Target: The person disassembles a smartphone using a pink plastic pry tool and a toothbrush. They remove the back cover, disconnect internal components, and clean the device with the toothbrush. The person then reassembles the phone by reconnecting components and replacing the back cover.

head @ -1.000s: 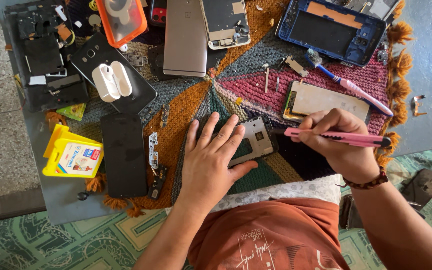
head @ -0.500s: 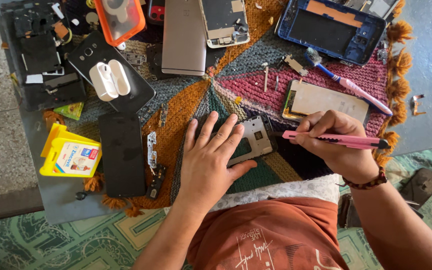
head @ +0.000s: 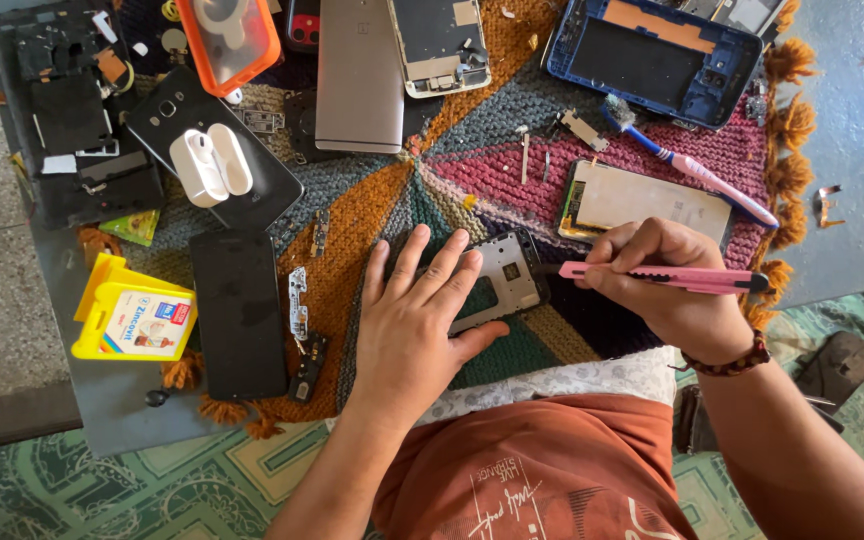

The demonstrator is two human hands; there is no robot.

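My left hand (head: pixel 414 320) lies flat, fingers spread, pressing a small grey phone frame (head: pixel 508 272) down on a multicoloured knitted mat (head: pixel 452 170). My right hand (head: pixel 667 285) grips a pink utility knife (head: pixel 667 277) like a pen, its tip at the right edge of the phone frame. Just beyond the knife lies a phone battery (head: pixel 642 200) and a pink and blue toothbrush (head: pixel 697 175).
Around the mat lie a blue phone housing (head: pixel 652 55), a silver phone back (head: pixel 357 75), a black phone (head: pixel 237 310), a white earbud case (head: pixel 210 165), a yellow box (head: pixel 132 312), an orange case (head: pixel 227 40) and several small loose parts. The grey table's edge (head: pixel 852 280) is at right.
Both hands stay almost in place; the knife tip has shifted slightly against the phone frame.
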